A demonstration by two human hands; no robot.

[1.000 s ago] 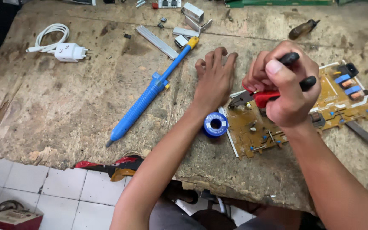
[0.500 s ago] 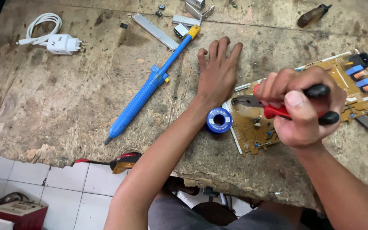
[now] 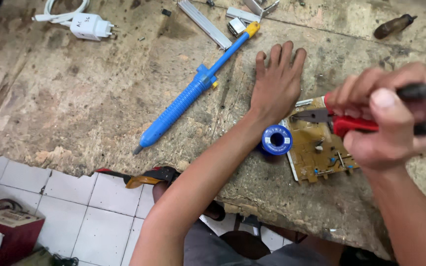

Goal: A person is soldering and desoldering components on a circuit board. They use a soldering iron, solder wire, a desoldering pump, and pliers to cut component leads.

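Our right hand (image 3: 390, 123), fingers clamped round red-handled long-nose pliers (image 3: 341, 120), points them left over the tan circuit board (image 3: 321, 152); left hand (image 3: 277, 86) lies flat, holding nothing, w/ fingers spread on the tabletop (image 3: 99, 98).

The desk (image 3: 99, 108) is rough, matt wood, worn, stained and chipped along its front edge. The desoldering pump (image 3: 188, 93) has a ribbed blue plastic body with a slight sheen. The pliers (image 3: 356, 120) show dull grey metal tips and red and black plastic handles. The circuit board (image 3: 316, 157) looks matt tan, the spool (image 3: 276, 140) glossy blue plastic. The charger (image 3: 90, 25) is smooth white plastic, and the floor tiles (image 3: 75, 207) are smooth and pale.
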